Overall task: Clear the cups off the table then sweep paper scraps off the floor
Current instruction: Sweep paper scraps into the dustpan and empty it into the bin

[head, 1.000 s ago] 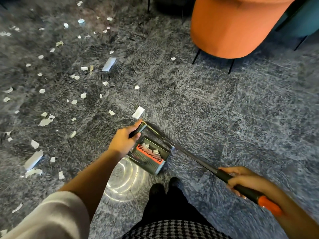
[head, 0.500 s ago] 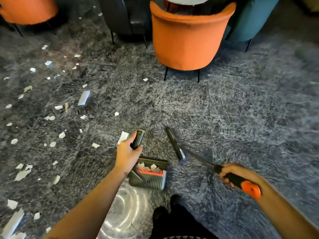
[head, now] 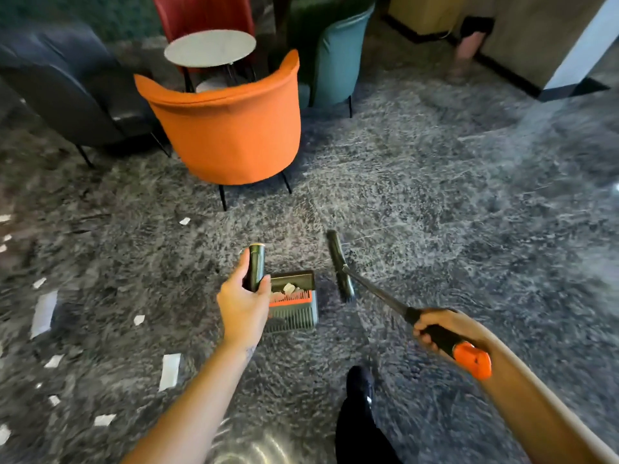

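Observation:
My left hand [head: 244, 304] grips the dark handle [head: 255, 266] of a grey dustpan [head: 293, 304] with an orange comb strip; a few paper scraps lie inside the pan. My right hand [head: 435, 326] holds the black broom handle near its orange end [head: 472, 360]. The broom head [head: 340, 266] hovers just right of the dustpan. White paper scraps [head: 169, 366] are scattered over the grey floor to the left, among them a long strip [head: 43, 313]. A small round table [head: 210, 48] stands at the back, its top bare.
An orange chair [head: 231, 128] stands right ahead. A dark sofa [head: 67, 88] is at the left, a teal chair [head: 338, 58] and a red chair [head: 204, 15] behind. My black shoe [head: 360, 383] is below the dustpan. A person's leg [head: 467, 51] stands far right.
My view has tilted up, bringing the chairs and round table into sight. The dustpan and broom have come away from the scrap-strewn patch, and the broom head has swung right of the pan.

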### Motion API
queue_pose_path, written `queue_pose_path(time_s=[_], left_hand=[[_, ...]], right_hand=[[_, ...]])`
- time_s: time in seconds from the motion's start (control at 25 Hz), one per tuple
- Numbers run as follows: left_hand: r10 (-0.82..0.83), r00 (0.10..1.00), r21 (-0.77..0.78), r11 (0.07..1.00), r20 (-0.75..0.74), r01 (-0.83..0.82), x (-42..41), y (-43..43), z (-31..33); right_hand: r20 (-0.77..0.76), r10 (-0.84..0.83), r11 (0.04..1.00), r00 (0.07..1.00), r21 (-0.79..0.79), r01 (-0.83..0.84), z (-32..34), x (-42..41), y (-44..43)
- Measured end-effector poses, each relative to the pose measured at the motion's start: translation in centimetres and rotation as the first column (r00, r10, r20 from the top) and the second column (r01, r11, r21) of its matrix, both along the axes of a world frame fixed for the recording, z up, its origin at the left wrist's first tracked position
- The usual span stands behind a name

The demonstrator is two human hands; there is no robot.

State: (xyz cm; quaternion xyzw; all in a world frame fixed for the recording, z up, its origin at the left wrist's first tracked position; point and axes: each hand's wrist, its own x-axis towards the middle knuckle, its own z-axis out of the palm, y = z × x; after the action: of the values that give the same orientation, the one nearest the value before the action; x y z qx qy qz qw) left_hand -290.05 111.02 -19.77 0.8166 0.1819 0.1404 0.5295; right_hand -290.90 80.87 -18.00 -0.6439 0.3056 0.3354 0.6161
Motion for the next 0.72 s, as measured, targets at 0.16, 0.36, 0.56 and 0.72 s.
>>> queue_pose_path(time_s=[0.16,0.36,0.56,0.72], left_hand=[[-0.098,0.992,0.051,0.994,0.081,0.094,10.2,-6.2,-0.2],[-0.126,0.988,0.079,0.99,0.095,0.118,24.7,-14.0,1.9],[-0.129,0.975,0.053,0.991,0.18,0.121,38.3,-20.6,4.5],[-0.153,0.969,0.067,0.988,0.194,0.142,50.6,-25.2,4.1]], right_hand=[[0.011,-0.102,0.994,0.995,0.046,0.102,0.1,9.4,-4.6],[0.022,-0.141,0.988,0.99,0.061,0.139,1.9,21.8,-12.4],[0.089,-0.167,0.986,0.982,0.042,0.164,4.6,34.4,-19.5],[0.139,-0.142,0.989,0.98,-0.025,0.147,4.3,45.4,-23.7]])
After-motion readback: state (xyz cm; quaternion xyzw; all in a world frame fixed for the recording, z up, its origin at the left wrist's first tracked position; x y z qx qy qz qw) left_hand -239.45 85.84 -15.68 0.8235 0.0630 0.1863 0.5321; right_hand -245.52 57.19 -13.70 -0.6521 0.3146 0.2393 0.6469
